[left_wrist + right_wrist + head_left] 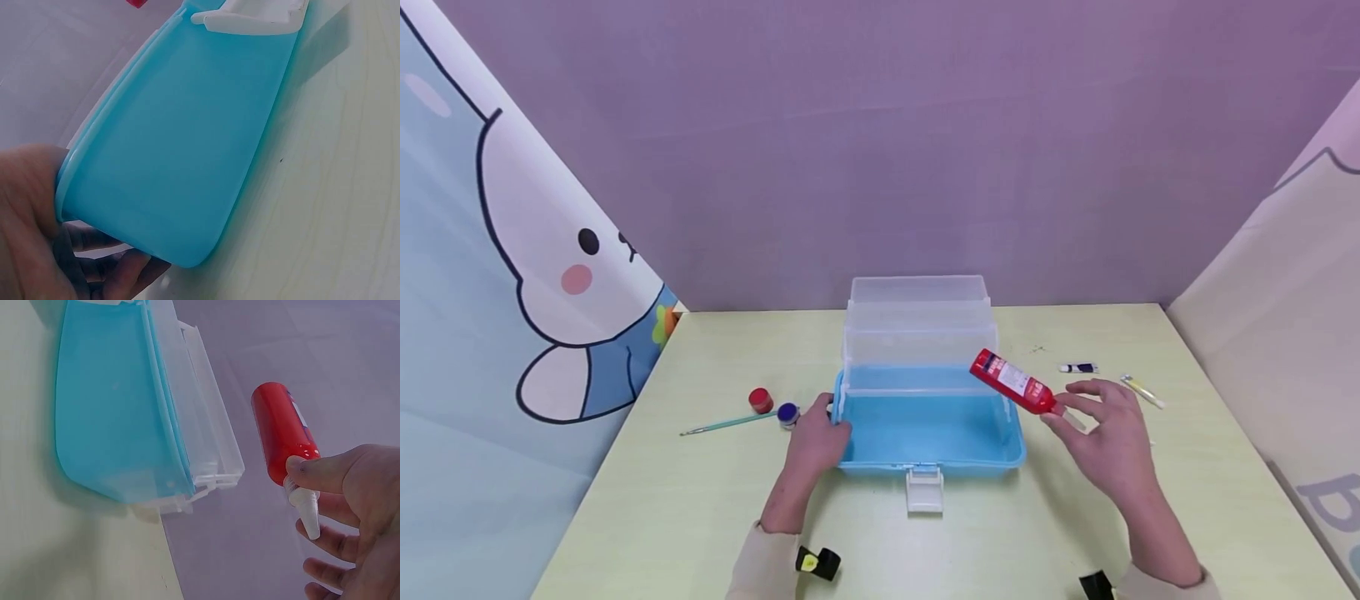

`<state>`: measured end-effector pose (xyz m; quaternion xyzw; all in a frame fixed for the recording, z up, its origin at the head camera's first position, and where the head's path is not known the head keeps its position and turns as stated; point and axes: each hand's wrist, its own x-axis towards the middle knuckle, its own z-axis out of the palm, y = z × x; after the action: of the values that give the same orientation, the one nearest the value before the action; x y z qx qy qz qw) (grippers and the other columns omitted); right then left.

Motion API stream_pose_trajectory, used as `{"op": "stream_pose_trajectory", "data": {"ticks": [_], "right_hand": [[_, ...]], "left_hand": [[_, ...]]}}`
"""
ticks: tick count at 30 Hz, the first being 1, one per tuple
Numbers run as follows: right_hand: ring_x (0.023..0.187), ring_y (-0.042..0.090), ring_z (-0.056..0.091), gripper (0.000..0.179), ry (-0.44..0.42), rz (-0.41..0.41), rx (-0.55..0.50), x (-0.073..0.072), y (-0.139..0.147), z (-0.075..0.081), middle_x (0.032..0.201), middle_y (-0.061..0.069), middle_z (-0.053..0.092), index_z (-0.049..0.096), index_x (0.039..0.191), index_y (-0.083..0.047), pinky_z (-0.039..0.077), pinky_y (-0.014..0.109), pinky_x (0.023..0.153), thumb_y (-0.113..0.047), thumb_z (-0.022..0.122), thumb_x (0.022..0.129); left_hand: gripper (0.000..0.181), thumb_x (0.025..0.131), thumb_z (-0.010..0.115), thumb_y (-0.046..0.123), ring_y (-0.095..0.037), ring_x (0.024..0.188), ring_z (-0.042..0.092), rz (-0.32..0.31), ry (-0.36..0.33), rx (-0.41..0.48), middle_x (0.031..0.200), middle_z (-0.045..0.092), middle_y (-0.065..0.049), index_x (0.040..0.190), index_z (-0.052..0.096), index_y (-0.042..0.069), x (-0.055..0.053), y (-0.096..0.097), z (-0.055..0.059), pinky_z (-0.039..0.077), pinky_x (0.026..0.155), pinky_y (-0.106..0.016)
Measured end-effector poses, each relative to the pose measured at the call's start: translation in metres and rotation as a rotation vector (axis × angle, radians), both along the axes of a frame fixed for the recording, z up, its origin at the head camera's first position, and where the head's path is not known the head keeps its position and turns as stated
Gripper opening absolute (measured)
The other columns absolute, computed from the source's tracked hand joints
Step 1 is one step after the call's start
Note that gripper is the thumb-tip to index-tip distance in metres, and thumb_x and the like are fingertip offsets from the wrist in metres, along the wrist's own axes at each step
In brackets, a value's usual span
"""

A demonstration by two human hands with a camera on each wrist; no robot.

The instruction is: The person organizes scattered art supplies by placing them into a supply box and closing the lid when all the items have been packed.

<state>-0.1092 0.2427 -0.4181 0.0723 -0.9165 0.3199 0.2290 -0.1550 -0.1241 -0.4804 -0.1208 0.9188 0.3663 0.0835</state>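
A blue plastic box (pixel 932 429) with its clear lid (pixel 921 333) raised stands in the middle of the table. My left hand (pixel 816 437) grips its left end, thumb over the rim and fingers against the outer wall, as the left wrist view shows. In my right hand (pixel 1108 437) is a red glue bottle (pixel 1013 382) with a white nozzle (pixel 306 509), pinched at the neck between thumb and fingers. The bottle is tilted, base toward the box, and overlaps the box's right rim in the head view. A white latch (pixel 924 490) hangs down at the box front.
Left of the box lie a red-lidded small jar (pixel 761 400), a blue-lidded small jar (pixel 787 415) and a thin teal brush-like stick (pixel 730 424). To the right are a small dark-blue-and-white tube (pixel 1078 367) and a slim yellow-and-white tube (pixel 1142 392). A purple backdrop (pixel 917 150) rises behind the table.
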Motion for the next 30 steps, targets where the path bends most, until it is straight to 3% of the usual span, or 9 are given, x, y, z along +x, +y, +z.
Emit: {"op": "stream_pose_trajectory", "data": {"ticks": [11,21,30], "right_hand": [[0.112,0.040,0.046,0.031,-0.028,0.083,0.015,-0.001,-0.020,-0.003,0.108,0.019,0.062,0.075,0.095,0.001,0.037,0.061,0.086,-0.007,0.087,0.068],[0.115,0.037,0.045,0.033,-0.080,0.176,0.068,-0.016,-0.030,-0.008,0.111,0.016,0.061,0.076,0.098,-0.004,0.040,0.062,0.087,-0.012,0.088,0.069],[0.126,0.040,0.037,0.030,-0.130,0.264,0.095,-0.029,-0.034,-0.015,0.121,0.016,0.059,0.078,0.096,-0.008,0.042,0.064,0.087,-0.016,0.088,0.069]], "left_hand": [[0.050,0.089,0.057,0.017,-0.029,0.092,0.059,-0.002,0.011,-0.006,0.114,0.063,-0.015,0.138,0.047,0.007,0.002,0.000,0.001,0.053,0.077,-0.048],[0.049,0.089,0.057,0.017,-0.028,0.086,0.059,-0.005,0.037,-0.003,0.108,0.064,-0.013,0.136,0.049,0.007,0.000,-0.001,0.000,0.053,0.070,-0.042],[0.048,0.089,0.057,0.017,-0.028,0.088,0.059,-0.010,0.040,-0.003,0.110,0.063,-0.014,0.135,0.048,0.007,0.001,0.001,0.001,0.053,0.072,-0.044]]}}
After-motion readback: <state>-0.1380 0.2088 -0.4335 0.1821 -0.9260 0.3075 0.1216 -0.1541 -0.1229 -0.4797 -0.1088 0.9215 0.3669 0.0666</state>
